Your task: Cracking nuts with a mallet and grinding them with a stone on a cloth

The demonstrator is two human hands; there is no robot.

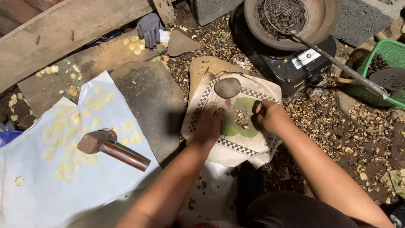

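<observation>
On the patterned cloth (249,141), the left hand (209,126) rests knuckles-down, grip unclear, while the right hand (270,116) pinches something small, beside scattered nut pieces (241,119). A careless sweep could knock kernels off into the shell litter (333,122).

Two hands (209,124), one mallet (112,147), one stone (228,88), one stove (291,63).

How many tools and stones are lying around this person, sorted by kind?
Hammer: 1
Round grey stone on the cloth: 1
Flat stone slab: 1
Wire strainer in the pan: 1
Grey glove: 1
Green basket: 1
Total: 6
</observation>
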